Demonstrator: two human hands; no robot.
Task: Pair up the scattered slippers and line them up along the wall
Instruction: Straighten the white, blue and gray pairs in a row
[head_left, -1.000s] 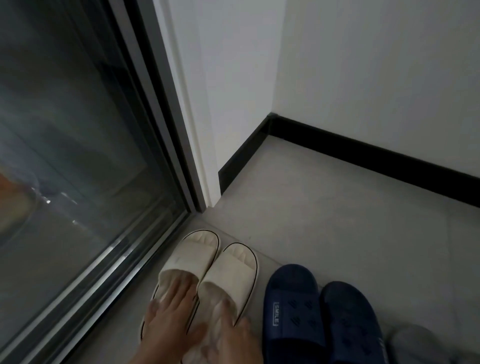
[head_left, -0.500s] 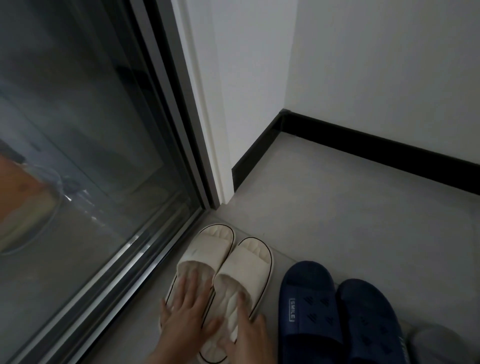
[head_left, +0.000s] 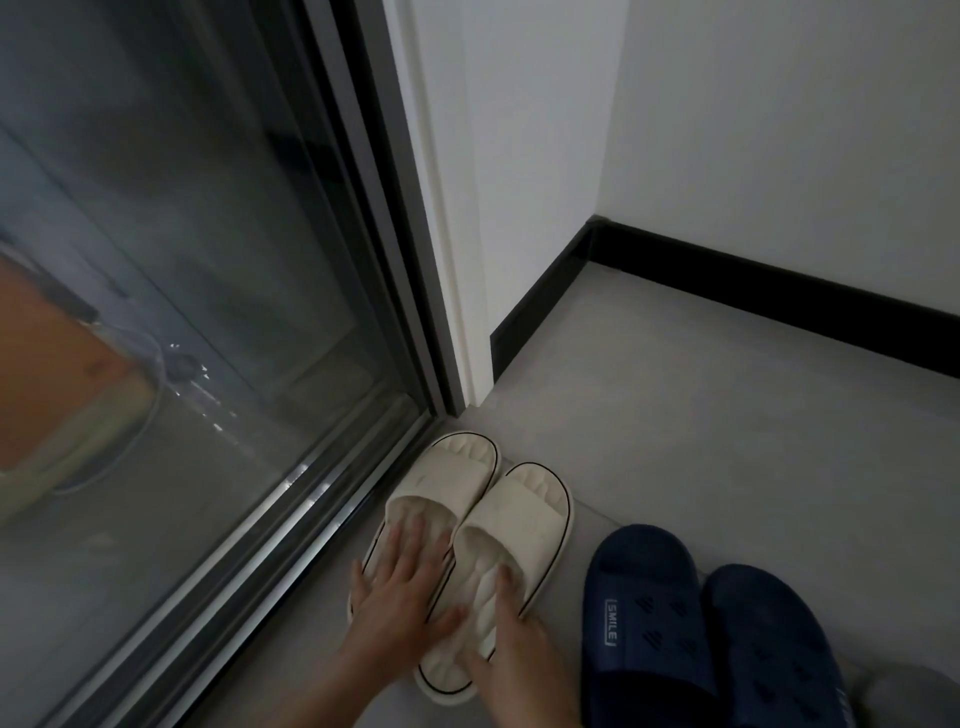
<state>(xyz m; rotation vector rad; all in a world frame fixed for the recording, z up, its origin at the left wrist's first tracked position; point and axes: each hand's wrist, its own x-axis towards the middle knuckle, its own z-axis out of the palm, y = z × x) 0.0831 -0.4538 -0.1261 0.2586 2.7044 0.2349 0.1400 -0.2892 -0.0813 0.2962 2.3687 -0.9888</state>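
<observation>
A pair of cream foam slide slippers (head_left: 470, 512) with thin dark trim lies side by side on the floor, sides touching, just beside the metal track (head_left: 311, 514) of a sliding glass door (head_left: 182, 312). The left hand (head_left: 400, 587) presses flat on the nearer-door slipper, fingers spread. The right hand (head_left: 519, 649) rests outstretched fingers on the other's heel, gripping nothing. A navy rubber pair (head_left: 644, 608) sits just to the right. One cream toe leads slightly, so an even push on both heels, favouring the lagging one, should level them.
</observation>
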